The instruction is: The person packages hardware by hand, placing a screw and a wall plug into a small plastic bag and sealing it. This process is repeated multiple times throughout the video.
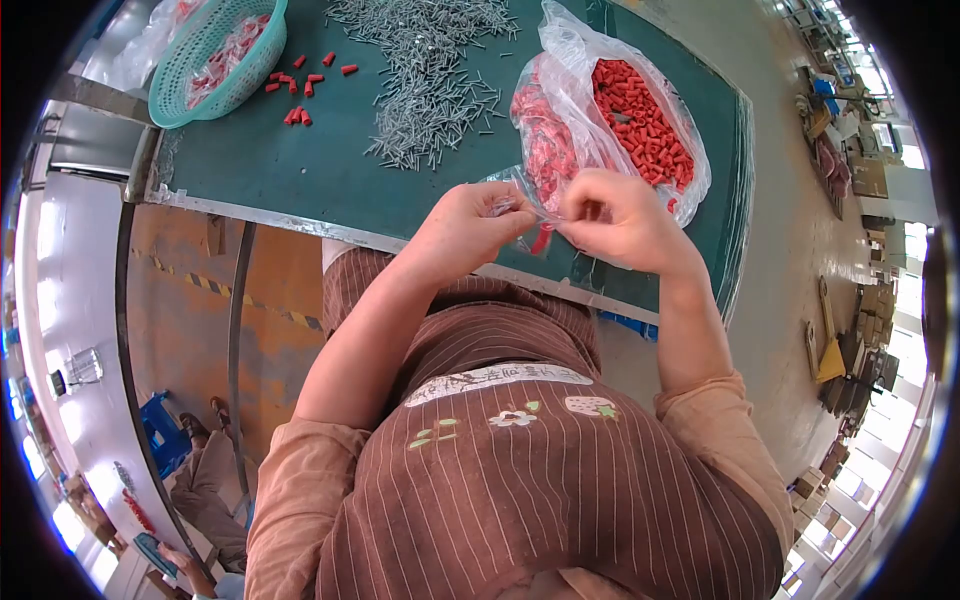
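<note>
Near the table's front edge, my left hand (470, 228) pinches a small clear plastic bag (522, 186) between thumb and fingers. Close beside it on the right, my right hand (625, 222) is closed with thumb against curled fingers, gripping the same bag's edge. A red piece (541, 240) shows in or behind the clear plastic below my fingertips. Just beyond my right hand lies a large open plastic bag full of red plastic caps (640, 125). Left of it is another clear bag with red contents (545, 130), partly hidden by my hands.
A heap of grey screw-like pins (430, 85) covers the middle of the green table (335, 185). Several loose red caps (292, 84) lie left of it. A turquoise basket (262, 75) holds filled bags at the left corner. Another person's hand (180, 560) shows at lower left.
</note>
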Available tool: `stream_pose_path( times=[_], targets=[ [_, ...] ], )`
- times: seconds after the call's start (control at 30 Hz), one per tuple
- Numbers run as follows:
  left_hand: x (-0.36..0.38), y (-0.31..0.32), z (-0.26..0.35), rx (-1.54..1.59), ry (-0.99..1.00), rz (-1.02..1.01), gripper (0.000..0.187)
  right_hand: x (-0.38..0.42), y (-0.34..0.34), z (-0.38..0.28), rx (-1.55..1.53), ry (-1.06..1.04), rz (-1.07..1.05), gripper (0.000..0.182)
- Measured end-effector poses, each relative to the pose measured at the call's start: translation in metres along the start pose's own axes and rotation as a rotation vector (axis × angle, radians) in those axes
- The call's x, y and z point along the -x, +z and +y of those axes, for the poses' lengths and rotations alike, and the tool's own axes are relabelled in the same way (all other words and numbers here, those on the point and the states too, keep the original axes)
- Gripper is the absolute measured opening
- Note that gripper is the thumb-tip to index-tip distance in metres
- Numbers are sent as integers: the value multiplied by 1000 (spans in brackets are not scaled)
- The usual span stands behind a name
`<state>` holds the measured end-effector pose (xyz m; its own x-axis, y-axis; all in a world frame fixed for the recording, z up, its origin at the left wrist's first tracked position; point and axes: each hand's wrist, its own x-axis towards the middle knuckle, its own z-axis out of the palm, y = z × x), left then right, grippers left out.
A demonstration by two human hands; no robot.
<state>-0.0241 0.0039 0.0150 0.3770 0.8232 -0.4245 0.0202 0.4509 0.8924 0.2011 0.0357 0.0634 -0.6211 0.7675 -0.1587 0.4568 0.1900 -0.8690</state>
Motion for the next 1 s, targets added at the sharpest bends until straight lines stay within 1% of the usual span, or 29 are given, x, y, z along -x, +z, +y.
stream_pose_path(
  times=[0.1, 0.13, 0.23, 0.37, 0.47, 0.57, 0.67, 1.0],
  targets=[
    [2, 2, 1, -16, 1, 116, 15, 15, -6, 18, -301, 18, 200, 11],
    [3, 3, -1, -6, 7, 144, 15, 17, 2, 15, -170, -2, 241, 15],
    [1, 12, -4, -1, 62, 185, 15, 15, 41, 30, -319, 32, 321, 16],
    [1, 20, -11, 50, 105, 233, 15, 12, 52, 30, -348, 36, 422, 9],
    [5, 22, -7, 19, 104, 247, 13, 12, 52, 25, -324, 18, 447, 6],
    [9, 23, -6, 128, 159, 209, 10, 12, 52, 25, -344, 7, 459, 5],
    [11, 26, -5, 135, 200, 199, 8, 13, 51, 26, -370, 26, 443, 4],
    [11, 27, -5, 149, 200, 260, 7, 14, 49, 11, -432, 39, 430, 6]
  ],
)
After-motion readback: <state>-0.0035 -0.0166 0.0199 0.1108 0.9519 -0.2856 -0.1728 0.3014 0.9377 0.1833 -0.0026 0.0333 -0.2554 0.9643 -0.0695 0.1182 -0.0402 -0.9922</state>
